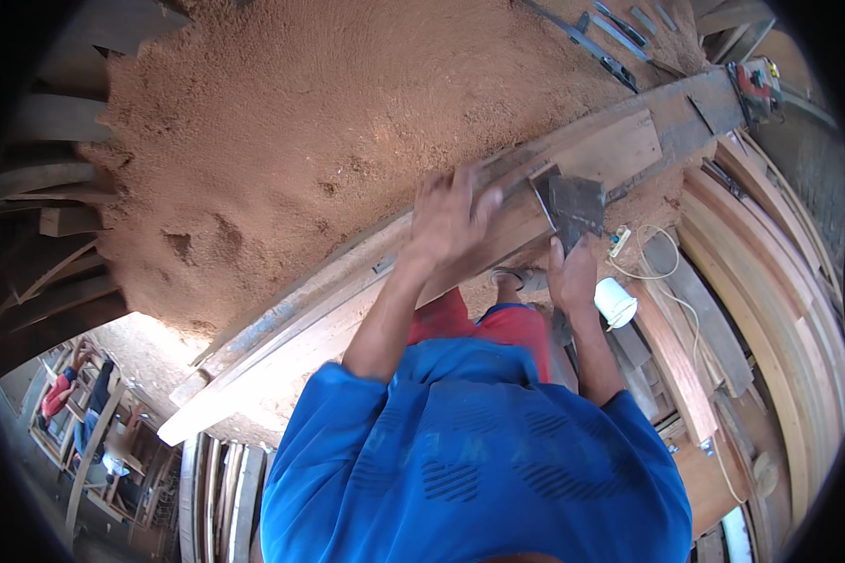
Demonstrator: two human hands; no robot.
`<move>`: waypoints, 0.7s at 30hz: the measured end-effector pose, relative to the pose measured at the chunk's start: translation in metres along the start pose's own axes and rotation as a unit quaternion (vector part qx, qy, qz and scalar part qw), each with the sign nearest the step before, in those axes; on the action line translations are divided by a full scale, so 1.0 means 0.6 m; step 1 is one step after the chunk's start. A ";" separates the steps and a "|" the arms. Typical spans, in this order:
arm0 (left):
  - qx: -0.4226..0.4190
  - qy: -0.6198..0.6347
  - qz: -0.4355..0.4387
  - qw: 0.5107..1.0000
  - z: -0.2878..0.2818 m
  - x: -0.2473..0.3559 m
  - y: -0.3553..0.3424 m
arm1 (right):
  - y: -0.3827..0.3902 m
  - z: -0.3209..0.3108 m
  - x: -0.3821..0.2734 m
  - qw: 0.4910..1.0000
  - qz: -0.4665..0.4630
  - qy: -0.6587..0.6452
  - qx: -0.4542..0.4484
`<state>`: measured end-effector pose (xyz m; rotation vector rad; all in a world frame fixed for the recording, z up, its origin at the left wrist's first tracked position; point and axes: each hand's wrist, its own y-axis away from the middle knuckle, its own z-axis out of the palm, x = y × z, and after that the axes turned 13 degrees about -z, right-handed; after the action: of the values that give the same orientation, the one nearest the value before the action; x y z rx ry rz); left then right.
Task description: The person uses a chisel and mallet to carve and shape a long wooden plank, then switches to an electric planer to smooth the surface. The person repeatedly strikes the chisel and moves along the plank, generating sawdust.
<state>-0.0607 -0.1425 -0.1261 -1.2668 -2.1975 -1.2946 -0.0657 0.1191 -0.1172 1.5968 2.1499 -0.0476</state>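
A long pale plank (324, 340) lies along a workbench beam (714, 98) in front of me, running from lower left to upper right. My left hand (449, 218) is over its middle, fingers spread and blurred by motion, holding nothing; I cannot tell if it touches the wood. To the right, my right hand (574, 272) is closed round the lower end of a tool with a dark, squarish flat head (577, 204). A thin light edge shows along the head's left side, by the plank; its exact kind is unclear. Farther up the beam lies a shorter board (622, 148).
A wide heap of sawdust (282, 113) spreads beyond the beam. Several hand tools (620, 38) lie at its upper right; a red power tool (759, 86) sits at the beam's end. Right of me are a white bucket (616, 302), a power strip (620, 241) and stacked timber (751, 272).
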 end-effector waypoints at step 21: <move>-0.024 0.081 0.052 0.995 0.044 -0.068 0.001 | 0.028 -0.015 0.048 0.964 0.206 -0.075 -0.149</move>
<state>-0.0324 -0.1429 -0.1661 -1.2292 -1.9750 -1.3645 -0.0596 0.1529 -0.1157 1.7565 1.5886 0.2664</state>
